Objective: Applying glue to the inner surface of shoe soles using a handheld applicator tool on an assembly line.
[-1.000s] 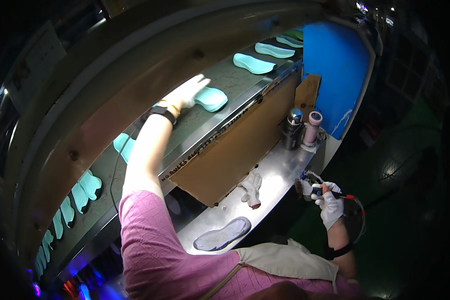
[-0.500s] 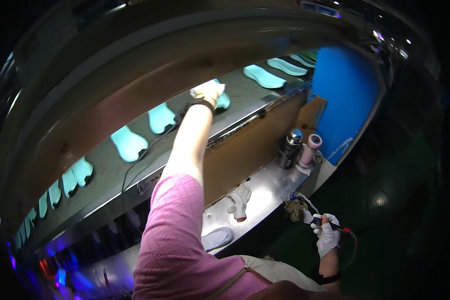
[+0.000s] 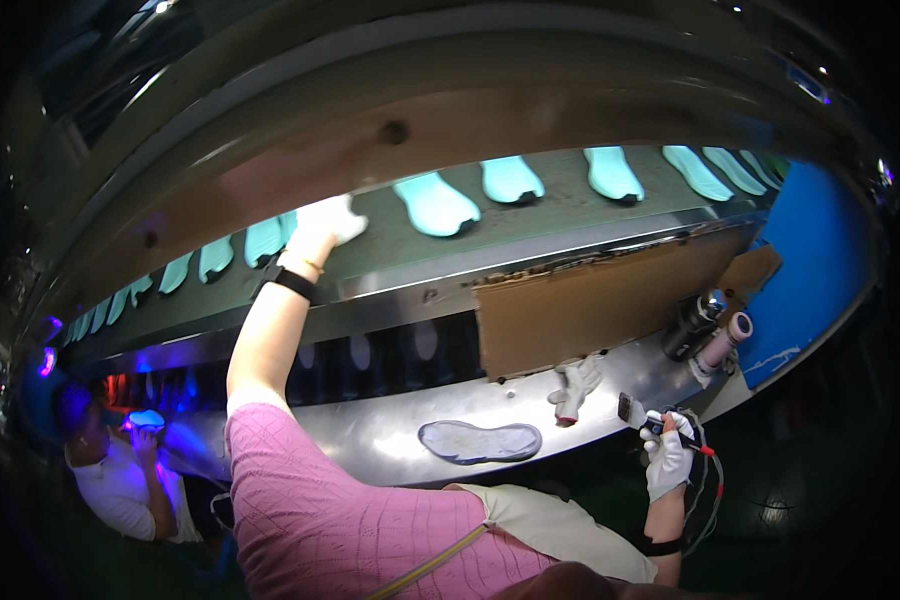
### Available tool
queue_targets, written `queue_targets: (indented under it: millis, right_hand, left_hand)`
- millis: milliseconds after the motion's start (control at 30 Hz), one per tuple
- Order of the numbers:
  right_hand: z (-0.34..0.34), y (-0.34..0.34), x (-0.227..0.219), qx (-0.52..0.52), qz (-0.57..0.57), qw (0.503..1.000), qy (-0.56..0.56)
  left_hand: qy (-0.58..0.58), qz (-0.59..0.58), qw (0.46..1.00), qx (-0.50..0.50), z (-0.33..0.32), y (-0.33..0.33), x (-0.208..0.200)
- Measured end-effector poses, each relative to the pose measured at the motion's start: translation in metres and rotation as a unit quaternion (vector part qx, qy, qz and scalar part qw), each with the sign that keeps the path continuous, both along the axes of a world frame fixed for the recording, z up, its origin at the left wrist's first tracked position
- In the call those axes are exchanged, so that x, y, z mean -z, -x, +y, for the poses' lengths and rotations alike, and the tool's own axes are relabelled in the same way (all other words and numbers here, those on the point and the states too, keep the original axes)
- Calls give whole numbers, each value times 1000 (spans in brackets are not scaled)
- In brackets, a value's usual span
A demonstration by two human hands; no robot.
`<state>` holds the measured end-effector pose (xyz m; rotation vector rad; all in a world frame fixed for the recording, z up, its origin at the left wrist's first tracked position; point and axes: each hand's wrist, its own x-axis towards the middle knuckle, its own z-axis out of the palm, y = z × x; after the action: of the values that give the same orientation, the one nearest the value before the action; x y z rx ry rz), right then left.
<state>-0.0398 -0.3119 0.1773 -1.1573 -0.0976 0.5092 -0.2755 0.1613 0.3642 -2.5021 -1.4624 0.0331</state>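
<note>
My left hand (image 3: pixel 330 218), in a white glove, reaches over the conveyor belt (image 3: pixel 370 255) under the curved hood. It is right beside a mint-green shoe sole (image 3: pixel 267 238); glare washes out its fingers, so their grip cannot be made out. Down at the right, my gloved right hand (image 3: pixel 667 462) closes around a flat brush (image 3: pixel 632 411) with a dark handle, from which a thin hose (image 3: pixel 712 480) with a red band trails. On the metal ledge below the belt lies a grey shoe sole (image 3: pixel 480 442). More mint soles (image 3: pixel 437 206) are spread along the belt.
A spare white glove (image 3: pixel 574 390) rests on the metal ledge (image 3: pixel 370 440). Behind it stand a dark flask (image 3: pixel 694 325) and a pink bottle (image 3: pixel 725 342), near a cardboard sheet (image 3: pixel 610 310) and a blue panel (image 3: pixel 815 270). A co-worker (image 3: pixel 120 470) sits at the far left under violet light.
The view has swung, bringing the co-worker and the whole grey sole into sight. My left hand is now farther left along the belt. The brush stays in my right hand.
</note>
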Motion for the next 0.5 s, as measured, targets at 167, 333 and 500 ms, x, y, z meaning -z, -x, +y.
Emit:
queue_targets:
  millis: [167, 333, 500]
  right_hand:
    - [49, 14, -1, -90, 1, 996, 16]
    - [81, 37, 5, -142, -13, 989, -37]
    - [93, 57, -18, -253, -109, 958, -73]
  left_hand:
    - [2, -29, 998, -52, 50, 136, 54]
    - [-15, -63, 998, -16, 21, 171, 33]
    - [-131, -310, 917, 214, -19, 188, 36]
